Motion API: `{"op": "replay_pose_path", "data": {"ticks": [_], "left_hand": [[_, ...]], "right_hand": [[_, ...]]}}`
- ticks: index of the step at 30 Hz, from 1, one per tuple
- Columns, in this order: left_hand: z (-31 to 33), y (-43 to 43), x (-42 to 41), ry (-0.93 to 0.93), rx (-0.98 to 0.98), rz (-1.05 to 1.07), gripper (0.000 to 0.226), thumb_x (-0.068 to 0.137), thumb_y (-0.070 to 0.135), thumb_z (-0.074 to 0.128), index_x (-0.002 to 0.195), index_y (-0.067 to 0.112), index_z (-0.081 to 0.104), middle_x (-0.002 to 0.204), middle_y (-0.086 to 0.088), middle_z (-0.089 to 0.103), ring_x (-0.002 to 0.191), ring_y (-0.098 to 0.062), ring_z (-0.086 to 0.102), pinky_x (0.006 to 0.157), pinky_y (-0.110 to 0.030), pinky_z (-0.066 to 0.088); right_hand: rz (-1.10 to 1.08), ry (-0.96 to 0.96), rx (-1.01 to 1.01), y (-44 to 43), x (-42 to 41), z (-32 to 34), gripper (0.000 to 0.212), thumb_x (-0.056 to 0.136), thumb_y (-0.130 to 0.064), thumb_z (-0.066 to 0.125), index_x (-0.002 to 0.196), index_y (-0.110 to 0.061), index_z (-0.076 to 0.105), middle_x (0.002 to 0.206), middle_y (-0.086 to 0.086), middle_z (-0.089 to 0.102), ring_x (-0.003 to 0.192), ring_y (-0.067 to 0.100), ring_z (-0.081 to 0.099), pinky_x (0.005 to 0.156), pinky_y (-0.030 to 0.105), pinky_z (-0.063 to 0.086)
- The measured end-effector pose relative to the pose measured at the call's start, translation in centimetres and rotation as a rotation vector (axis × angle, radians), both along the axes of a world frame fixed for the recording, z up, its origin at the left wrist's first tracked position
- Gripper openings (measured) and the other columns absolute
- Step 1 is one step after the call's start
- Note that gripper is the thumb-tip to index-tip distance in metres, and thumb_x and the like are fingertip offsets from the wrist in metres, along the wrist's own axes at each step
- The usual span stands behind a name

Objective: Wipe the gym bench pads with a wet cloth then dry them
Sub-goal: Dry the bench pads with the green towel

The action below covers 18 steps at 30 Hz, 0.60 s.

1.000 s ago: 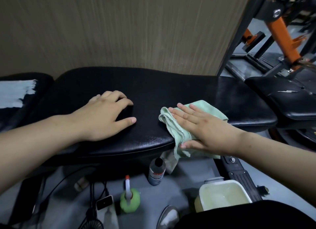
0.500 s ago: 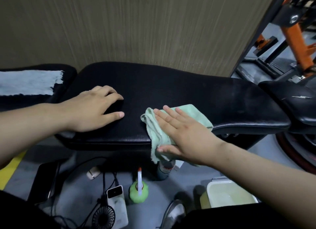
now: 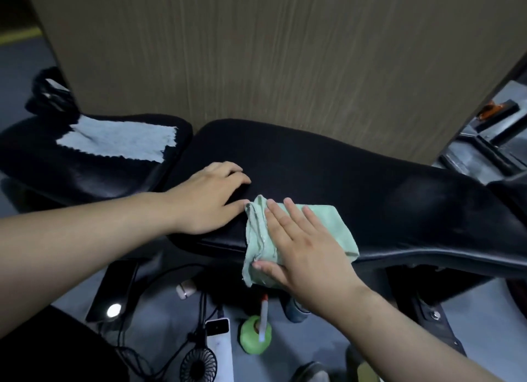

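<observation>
The right hand [image 3: 302, 256] lay flat, fingers [image 3: 288, 219] spread and unclenched, pressing the green cloth [image 3: 336, 227] onto the long bench pad [image 3: 370, 187] at its near edge. Over the last second hand and cloth had slid left, until the cloth touched the left hand [image 3: 211, 199], which rested open on the pad. This stretch looked wiped; the pale cloth [image 3: 119, 142] waited on the neighbouring pad [image 3: 85, 176], so drying probably remained.

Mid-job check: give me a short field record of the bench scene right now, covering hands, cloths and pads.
right hand: flat, pressing green cloth onto the long bench pad, cloth draped over the near edge
left hand: flat on the same pad, beside the cloth, holding nothing
light blue cloth: lying untouched on the adjacent pad
floor items: green bottle, small fan
</observation>
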<state>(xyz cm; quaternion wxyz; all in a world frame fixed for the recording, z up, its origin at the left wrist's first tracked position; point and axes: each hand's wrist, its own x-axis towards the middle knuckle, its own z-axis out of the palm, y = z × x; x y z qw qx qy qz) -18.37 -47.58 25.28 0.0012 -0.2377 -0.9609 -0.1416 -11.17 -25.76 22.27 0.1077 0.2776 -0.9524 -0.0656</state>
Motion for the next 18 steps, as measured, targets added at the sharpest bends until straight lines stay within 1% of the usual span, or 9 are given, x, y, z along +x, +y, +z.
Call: {"op": "replay_pose_path", "data": {"ticks": [3,6,8,10,12,14,18], "left_hand": [[0.1,-1.3,-0.1,0.054,-0.04,0.001,0.052,0.097,0.048,0.045,0.143,0.022,0.045,0.151,0.0,0.036,0.144,-0.019,0.025,0.117,-0.036,0.023],[0.1,-2.7,-0.3,0.105,-0.077,0.002,0.051,0.097,0.048,0.046,0.141,0.021,0.048,0.149,-0.001,0.04,0.143,-0.02,0.028,0.118,-0.044,0.026],[0.1,-3.7,-0.4,0.131,-0.091,0.005,0.051,0.097,0.048,0.046,0.14,0.021,0.049,0.147,-0.002,0.042,0.142,-0.021,0.03,0.117,-0.047,0.028],[0.1,-4.6,-0.4,0.138,-0.102,0.013,0.052,0.096,0.05,0.045,0.14,0.021,0.05,0.146,-0.002,0.043,0.142,-0.021,0.03,0.117,-0.046,0.029],[0.2,-5.4,-0.4,0.143,-0.11,0.024,0.054,0.095,0.051,0.043,0.139,0.021,0.05,0.146,-0.002,0.043,0.141,-0.021,0.03,0.117,-0.042,0.028],[0.3,-6.1,-0.4,0.16,-0.114,0.028,0.052,0.096,0.049,0.045,0.139,0.02,0.051,0.145,-0.003,0.044,0.14,-0.021,0.032,0.116,-0.039,0.029],[0.5,-7.5,-0.5,0.174,-0.125,0.047,0.05,0.096,0.044,0.048,0.139,0.018,0.051,0.144,-0.005,0.044,0.139,-0.023,0.033,0.115,-0.038,0.027]], "right_hand": [[-0.009,-0.01,0.006,-1.5,-0.3,-0.1,0.081,0.093,-0.064,0.026,0.145,-0.004,0.043,0.152,0.012,0.042,0.142,0.033,0.037,0.113,0.05,0.036],[-0.011,-0.012,0.006,-2.6,-0.4,-0.2,0.082,0.092,-0.063,0.027,0.145,-0.004,0.044,0.152,0.013,0.043,0.141,0.034,0.038,0.112,0.05,0.037],[-0.011,-0.006,-0.002,-3.2,-0.3,-0.2,0.081,0.092,-0.063,0.027,0.145,-0.004,0.044,0.151,0.013,0.043,0.141,0.034,0.039,0.112,0.05,0.037],[-0.012,-0.001,-0.009,-3.7,-0.4,-0.3,0.081,0.092,-0.063,0.027,0.145,-0.004,0.044,0.152,0.013,0.043,0.141,0.034,0.039,0.112,0.05,0.037],[-0.011,0.002,-0.017,-4.2,-0.4,-0.2,0.081,0.092,-0.063,0.027,0.144,-0.004,0.044,0.151,0.013,0.043,0.14,0.034,0.04,0.112,0.05,0.037],[-0.008,0.007,-0.025,-4.9,-0.5,-0.2,0.081,0.091,-0.062,0.028,0.144,-0.003,0.045,0.151,0.013,0.044,0.14,0.034,0.04,0.111,0.051,0.038],[-0.003,0.017,-0.03,-6.4,-0.7,-0.3,0.081,0.09,-0.062,0.03,0.142,-0.003,0.047,0.149,0.013,0.046,0.139,0.034,0.042,0.111,0.051,0.038]]}}
